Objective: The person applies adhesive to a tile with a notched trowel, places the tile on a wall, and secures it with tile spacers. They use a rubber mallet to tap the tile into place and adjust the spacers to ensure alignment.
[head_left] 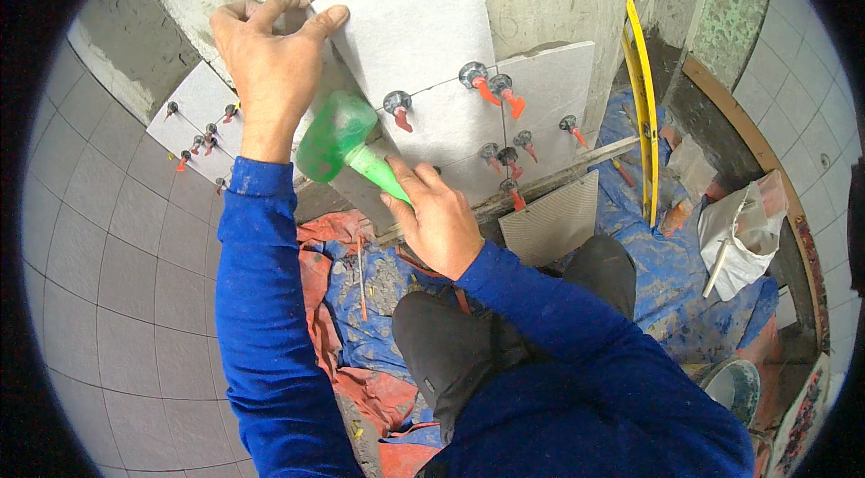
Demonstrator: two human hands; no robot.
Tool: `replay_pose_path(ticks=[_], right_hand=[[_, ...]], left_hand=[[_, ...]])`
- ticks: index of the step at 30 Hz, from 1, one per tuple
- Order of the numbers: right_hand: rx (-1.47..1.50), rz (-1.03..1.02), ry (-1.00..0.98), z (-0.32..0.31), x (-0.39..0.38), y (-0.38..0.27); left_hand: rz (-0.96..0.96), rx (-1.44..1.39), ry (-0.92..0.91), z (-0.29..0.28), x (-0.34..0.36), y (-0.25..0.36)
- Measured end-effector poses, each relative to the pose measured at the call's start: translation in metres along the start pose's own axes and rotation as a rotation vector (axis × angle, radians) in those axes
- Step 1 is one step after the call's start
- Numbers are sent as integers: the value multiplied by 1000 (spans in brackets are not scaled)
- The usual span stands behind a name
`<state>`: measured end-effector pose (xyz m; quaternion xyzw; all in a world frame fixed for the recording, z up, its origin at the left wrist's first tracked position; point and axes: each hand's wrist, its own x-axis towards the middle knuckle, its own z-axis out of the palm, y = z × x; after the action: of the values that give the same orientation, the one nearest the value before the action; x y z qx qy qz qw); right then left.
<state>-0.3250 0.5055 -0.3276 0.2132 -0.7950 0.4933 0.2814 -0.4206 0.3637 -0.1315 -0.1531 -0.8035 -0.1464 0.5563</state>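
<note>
My left hand point(273, 54) holds a white wall tile point(410, 14) at its upper left corner, thumb at the front edge and fingers bent at or behind it. The tile stands on a lower row of tiles point(554, 86) against the concrete wall. In my right hand point(439, 218) is the light green handle of a green mallet point(338, 134). Its head, smeared by motion, is beside the tile's left edge, below my left hand. Several red-tabbed tile levelling clips point(397, 107) sit along the joints.
More tiles with clips point(195, 122) are on the left. A yellow spirit level point(642, 109) leans at the right. Beyond it stand a white sack point(741, 235) and a bucket point(732, 392). A loose tile point(551, 218) and blue tarp point(365, 289) lie near my knees.
</note>
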Motion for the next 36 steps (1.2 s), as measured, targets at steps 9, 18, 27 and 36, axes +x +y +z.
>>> replay_pose_path(ticks=[9, 18, 27, 36], right_hand=[[65, 32, -71, 3, -4, -7], [19, 21, -62, 6, -7, -6], [17, 37, -146, 12, -13, -12], [238, -19, -109, -4, -27, -15]], left_hand=[[-5, 13, -12, -2, 1, 3], [-28, 5, -7, 0, 1, 1], [-42, 0, -18, -2, 1, 3], [-52, -10, -53, -1, 2, 5]])
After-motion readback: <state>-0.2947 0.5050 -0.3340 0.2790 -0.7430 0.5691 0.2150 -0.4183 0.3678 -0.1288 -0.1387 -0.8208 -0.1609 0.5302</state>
